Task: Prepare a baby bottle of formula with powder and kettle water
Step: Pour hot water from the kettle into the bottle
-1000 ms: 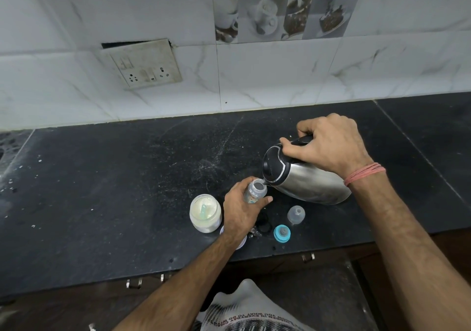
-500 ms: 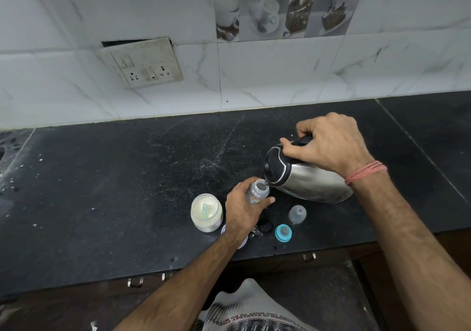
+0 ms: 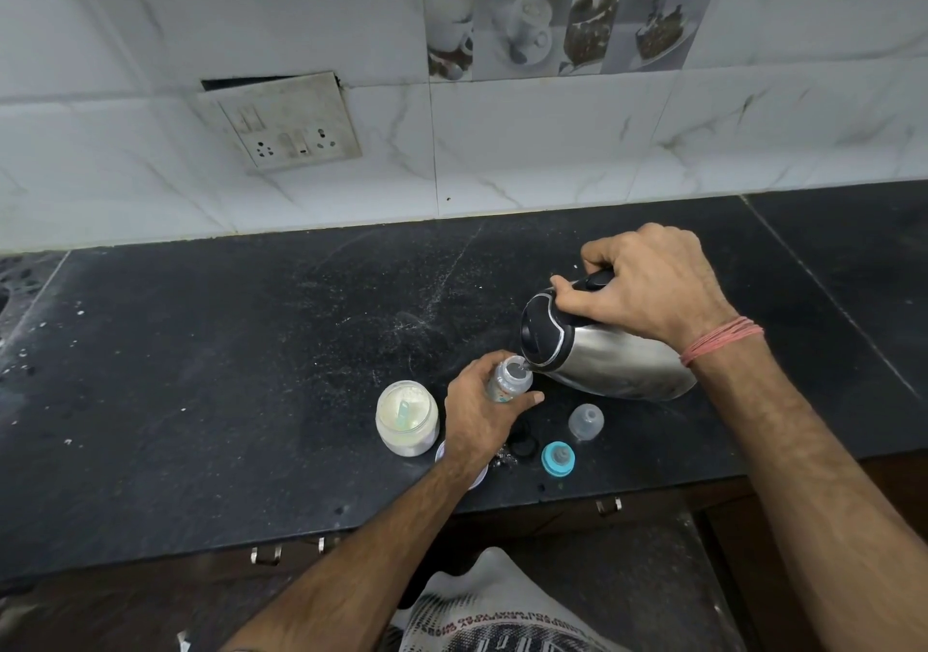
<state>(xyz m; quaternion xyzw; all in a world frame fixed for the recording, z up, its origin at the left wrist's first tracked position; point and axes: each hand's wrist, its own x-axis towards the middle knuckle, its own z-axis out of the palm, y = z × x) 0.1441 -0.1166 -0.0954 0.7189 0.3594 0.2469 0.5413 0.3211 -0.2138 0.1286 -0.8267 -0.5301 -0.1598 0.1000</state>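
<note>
While the right hand (image 3: 648,290) grips the black handle of the steel kettle (image 3: 617,360), the kettle is tilted far over to the left, and its spout is just at the open mouth of the baby bottle (image 3: 508,379). A thin line of water seems to go from the spout into the bottle, but it is too small to be sure. The left hand (image 3: 479,415) holds the bottle with fingers and thumb curled round its body, so only the top part of the bottle shows. It stands on the black counter (image 3: 201,375), close to the front edge.

Just left of this hand stands an open jar of white powder (image 3: 408,418), with a pale green scoop (image 3: 404,413) lying inside on the powder. A white lid (image 3: 454,460) lies mostly hidden under the left wrist. To the right of the hand is a small black round thing (image 3: 522,443); I cannot tell what it is. Beside it lies the blue ring with the teat (image 3: 558,459), and a little behind this the clear cap (image 3: 585,421), which is just under the belly of the kettle. White grains are scattered on the counter behind the bottle. On the tiled wall (image 3: 552,149) there is a switch plate with sockets (image 3: 286,121). A red thread band (image 3: 720,342) goes round the right wrist.
</note>
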